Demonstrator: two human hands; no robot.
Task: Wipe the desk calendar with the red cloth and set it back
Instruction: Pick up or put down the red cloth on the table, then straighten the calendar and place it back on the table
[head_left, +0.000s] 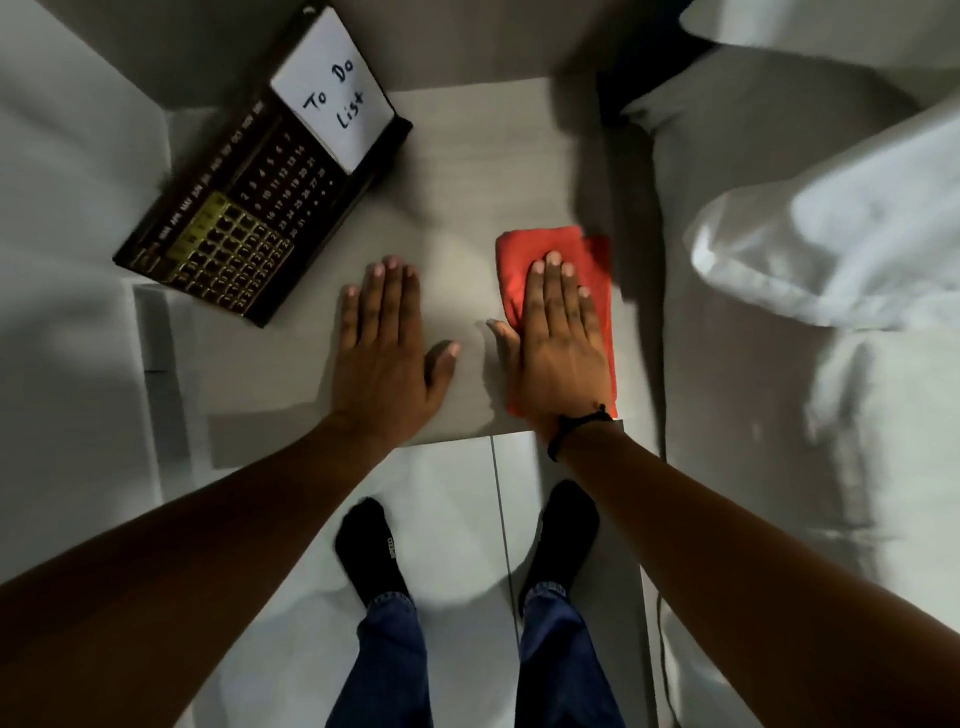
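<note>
The desk calendar (244, 208), a dark board with gold date tiles and a white "To Do List" note, lies on the far left of the pale table top (457, 171). The folded red cloth (545, 249) lies flat on the table's right side. My right hand (558, 338) rests palm down on the cloth with its fingers straight and close together. My left hand (387, 343) lies flat on the bare table between the calendar and the cloth, fingers extended, holding nothing and not touching the calendar.
A bed with white sheets and a pillow (831, 234) borders the table on the right. The table's near edge (467, 439) runs just under my wrists. Below it are the tiled floor and my feet in black socks (371, 551).
</note>
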